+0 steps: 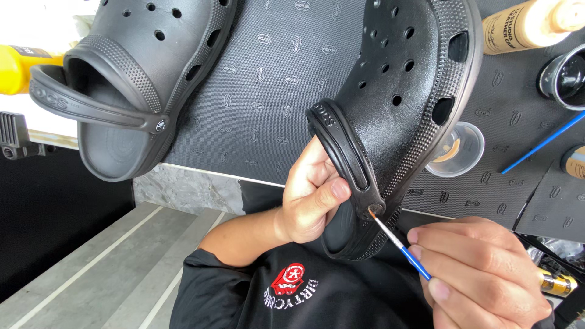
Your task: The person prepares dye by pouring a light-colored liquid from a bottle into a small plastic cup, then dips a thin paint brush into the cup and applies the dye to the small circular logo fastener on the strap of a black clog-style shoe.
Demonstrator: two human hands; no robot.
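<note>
The left hand (311, 195) grips the heel strap of a black clog (396, 103) — thumb pressed on it. The right hand (481, 274) pinches a thin blue brush (399, 244), its tip touching the strap's round rivet (375, 209) — up and left of the fingers.

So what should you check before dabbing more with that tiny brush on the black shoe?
1. Shoe held firm: left hand grips the black clog at its heel strap. Ok.
2. Brush held: right hand pinches the thin blue brush. Ok.
3. Tip on target: bristles meet the strap's round rivet. Ok.
4. Paint on bristles: tip looks orange-brown; amount cannot tell.
5. Paint cup close by on the mat: ok.
6. Other clog out of the way: ok.
</note>
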